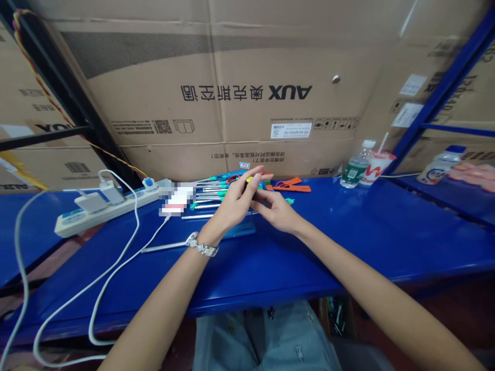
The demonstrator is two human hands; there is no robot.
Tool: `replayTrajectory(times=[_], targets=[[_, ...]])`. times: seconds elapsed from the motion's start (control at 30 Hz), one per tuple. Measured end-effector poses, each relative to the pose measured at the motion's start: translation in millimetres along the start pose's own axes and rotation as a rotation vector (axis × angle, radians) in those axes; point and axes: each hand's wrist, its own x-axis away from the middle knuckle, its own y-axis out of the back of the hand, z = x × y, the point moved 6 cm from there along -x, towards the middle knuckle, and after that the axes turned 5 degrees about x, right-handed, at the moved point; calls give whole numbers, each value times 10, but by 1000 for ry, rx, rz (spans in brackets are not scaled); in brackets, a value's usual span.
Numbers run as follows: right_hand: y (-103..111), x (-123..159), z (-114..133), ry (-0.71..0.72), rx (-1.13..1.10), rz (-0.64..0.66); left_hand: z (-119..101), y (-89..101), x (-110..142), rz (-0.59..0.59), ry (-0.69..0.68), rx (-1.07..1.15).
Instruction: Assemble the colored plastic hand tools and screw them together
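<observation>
Over the blue table [348, 232], my left hand [236, 198] and my right hand [277, 208] meet. My left fingers curl around a small item whose yellow part [249, 180] shows by the thumb; the rest is hidden. The thumb and fingers of my right hand pinch close beside it, on something too small to make out. Beneath and behind both hands lie several screwdriver-like tools [204, 207] with metal shafts and green-blue handles. Orange tools [296, 185] rest just right of them. A long metal rod [164, 248] lies near my left wrist, and a flat blue piece [240, 230] lies below the hands.
A white power strip [112, 207] with chargers and trailing cables [133, 226] occupies the left. A water bottle [353, 167], a paper cup [375, 167] with a straw and another bottle [441, 165] stand at right. Large cardboard [240, 62] rises behind.
</observation>
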Motion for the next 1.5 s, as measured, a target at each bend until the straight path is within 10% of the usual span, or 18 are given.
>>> replayTrajectory(times=[0.27, 0.6, 0.77, 0.97, 1.5], targets=[[62, -6, -170, -84, 148, -239, -82, 104, 21, -355, -60, -33], [86, 48, -40, -114, -2, 34, -116, 33, 4, -10, -86, -48], [107, 10, -90, -178, -42, 100, 91, 314, 149, 17, -41, -166], [70, -43, -105, -204, -95, 155, 495, 360, 505, 564, -47, -623], [99, 61, -204, -157, 148, -345, 566, 247, 655, 493, -49, -746]])
